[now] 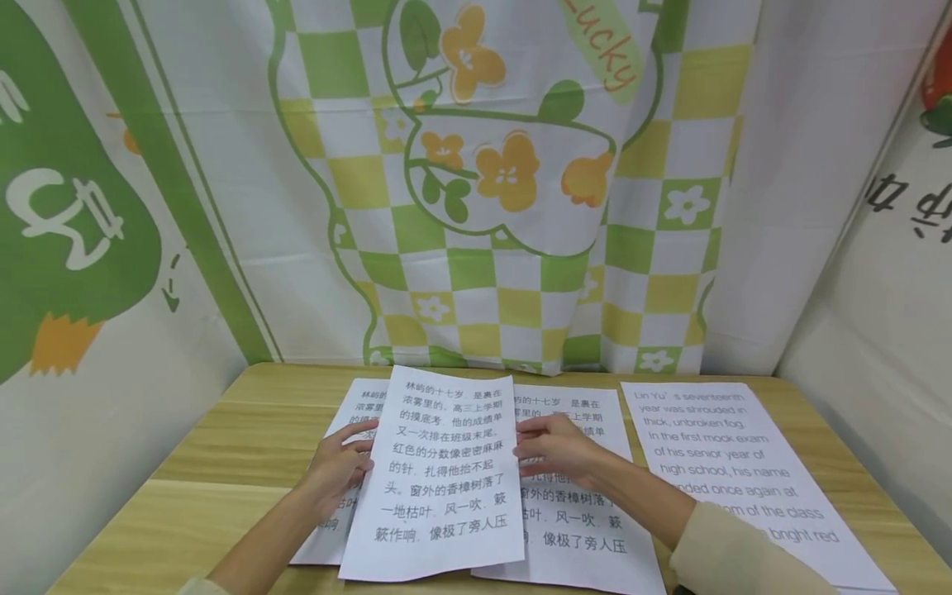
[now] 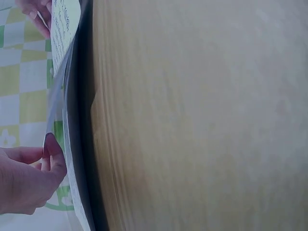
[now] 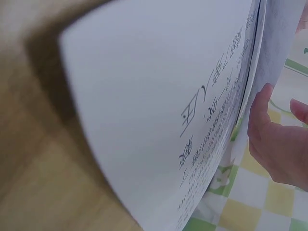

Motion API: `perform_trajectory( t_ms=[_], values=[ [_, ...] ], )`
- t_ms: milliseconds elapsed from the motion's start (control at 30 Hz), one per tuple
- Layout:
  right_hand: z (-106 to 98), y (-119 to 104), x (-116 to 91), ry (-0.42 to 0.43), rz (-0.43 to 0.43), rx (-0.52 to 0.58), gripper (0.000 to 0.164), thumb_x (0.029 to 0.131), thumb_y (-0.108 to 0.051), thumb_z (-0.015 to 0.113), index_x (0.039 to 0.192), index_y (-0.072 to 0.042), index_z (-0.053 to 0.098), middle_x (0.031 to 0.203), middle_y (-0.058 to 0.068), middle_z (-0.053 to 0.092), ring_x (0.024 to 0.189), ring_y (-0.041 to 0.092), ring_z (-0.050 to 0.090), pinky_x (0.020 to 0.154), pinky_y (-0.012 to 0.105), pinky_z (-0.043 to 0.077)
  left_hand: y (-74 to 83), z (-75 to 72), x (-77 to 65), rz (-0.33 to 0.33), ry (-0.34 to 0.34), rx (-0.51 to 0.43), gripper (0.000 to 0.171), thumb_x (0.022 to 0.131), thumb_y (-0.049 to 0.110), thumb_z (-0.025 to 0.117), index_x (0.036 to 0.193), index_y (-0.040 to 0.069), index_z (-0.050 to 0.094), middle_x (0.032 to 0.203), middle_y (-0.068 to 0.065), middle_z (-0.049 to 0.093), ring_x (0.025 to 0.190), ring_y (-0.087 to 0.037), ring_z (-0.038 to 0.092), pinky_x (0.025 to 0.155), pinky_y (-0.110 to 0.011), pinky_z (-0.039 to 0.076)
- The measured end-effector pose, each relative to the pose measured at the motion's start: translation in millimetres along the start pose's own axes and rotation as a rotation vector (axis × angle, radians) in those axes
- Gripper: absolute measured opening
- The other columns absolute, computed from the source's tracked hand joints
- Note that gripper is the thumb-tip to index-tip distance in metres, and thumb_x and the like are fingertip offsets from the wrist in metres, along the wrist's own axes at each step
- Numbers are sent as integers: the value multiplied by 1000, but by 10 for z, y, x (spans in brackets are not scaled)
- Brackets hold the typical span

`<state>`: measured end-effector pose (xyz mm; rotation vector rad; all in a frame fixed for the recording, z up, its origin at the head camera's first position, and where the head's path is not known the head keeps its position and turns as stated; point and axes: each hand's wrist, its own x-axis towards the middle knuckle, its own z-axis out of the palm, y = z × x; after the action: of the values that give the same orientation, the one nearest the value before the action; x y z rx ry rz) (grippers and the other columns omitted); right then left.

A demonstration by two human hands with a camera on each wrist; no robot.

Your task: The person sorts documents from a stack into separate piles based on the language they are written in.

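A white sheet of paper (image 1: 446, 471) with printed Chinese text stands raised over the other papers, its upper part tilted up. My left hand (image 1: 336, 473) pinches its left edge between thumb and fingers; the left wrist view shows this left hand (image 2: 31, 178) from the side. On the opposite edge, my right hand (image 1: 559, 450) has its fingertips right at the paper. In the right wrist view a gap shows between the thumb and fingers of this right hand (image 3: 281, 139). Beneath lie a left printed sheet (image 1: 316, 537) and a middle printed sheet (image 1: 580, 496), both partly covered.
To the right lies an English-text sheet (image 1: 714, 450), partly hidden by my right sleeve (image 1: 744, 554). All the papers are on a wooden table (image 1: 208, 446). A green and yellow checked curtain (image 1: 483, 289) hangs behind its far edge, with printed fabric at both sides.
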<state>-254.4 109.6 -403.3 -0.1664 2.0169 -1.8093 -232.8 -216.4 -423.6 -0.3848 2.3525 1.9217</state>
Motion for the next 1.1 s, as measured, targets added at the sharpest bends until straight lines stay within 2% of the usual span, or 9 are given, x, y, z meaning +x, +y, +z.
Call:
perform_trajectory(
  t_ms=[400,667,800,967,1100],
  values=[
    [167,35,80,-53,-19,47,63,90,5,66,145,19,40,125,28,54,100,30,68,88,41,63,-38,-142,17,2,13,-13,63,90,-12,52,152,-2,44,134,-28,59,92,-17,64,73,-26,54],
    [267,12,137,-61,-20,54,64,88,8,67,145,20,39,124,28,54,96,30,69,88,41,63,-13,-247,17,-3,28,24,63,92,-10,52,153,-1,42,142,-31,53,98,-20,64,76,-25,54],
    [307,9,144,-66,-39,55,64,87,8,66,144,20,40,131,29,53,92,29,71,88,41,63,-17,-291,31,-9,38,40,63,93,-9,51,154,0,42,144,-30,51,103,-22,63,77,-25,53],
    [352,2,149,-93,-64,67,65,86,9,65,145,20,39,140,33,47,95,30,71,90,45,62,-29,-335,40,-6,50,24,62,92,-10,51,153,-3,41,141,-31,51,99,-19,63,76,-25,54],
    [386,-14,158,-110,-71,75,69,86,9,66,148,19,37,142,33,45,102,33,68,91,47,62,-24,-362,43,-21,67,51,57,96,-3,52,152,-5,42,144,-33,48,109,-28,61,79,-27,53]
  ],
)
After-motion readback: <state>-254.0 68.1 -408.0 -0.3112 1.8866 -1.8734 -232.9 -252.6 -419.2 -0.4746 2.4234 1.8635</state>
